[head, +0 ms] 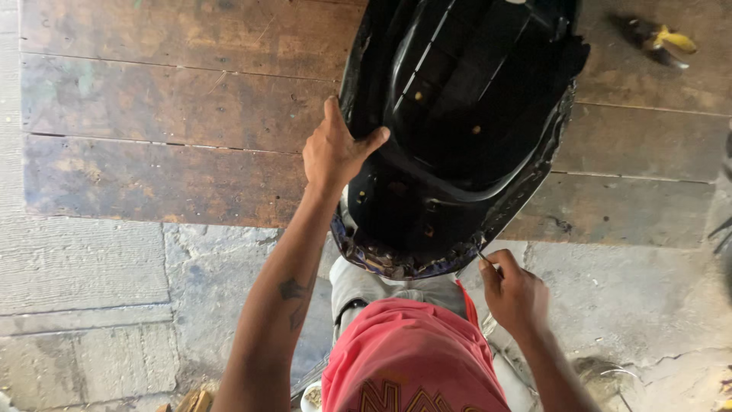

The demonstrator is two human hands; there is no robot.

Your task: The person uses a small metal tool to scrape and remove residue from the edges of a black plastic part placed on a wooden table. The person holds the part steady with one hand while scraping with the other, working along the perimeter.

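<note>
An upturned black motorcycle seat [465,114] lies on a worn wooden bench [168,130], its narrow end hanging over the edge toward me. Its cover edge [396,263] is folded over the rim and shows a patterned purple lining. My left hand [335,149] presses on the seat's left rim, thumb hooked over the edge. My right hand [515,294] is closed around a thin metal tool [483,258], its tip touching the seat's lower right rim. The tool's handle is hidden in my fist.
A yellow-handled tool [662,38] lies on the bench at the far right. Below the bench is a cracked concrete floor [99,305]. My red shirt [412,358] and grey shorts [358,286] fill the bottom centre.
</note>
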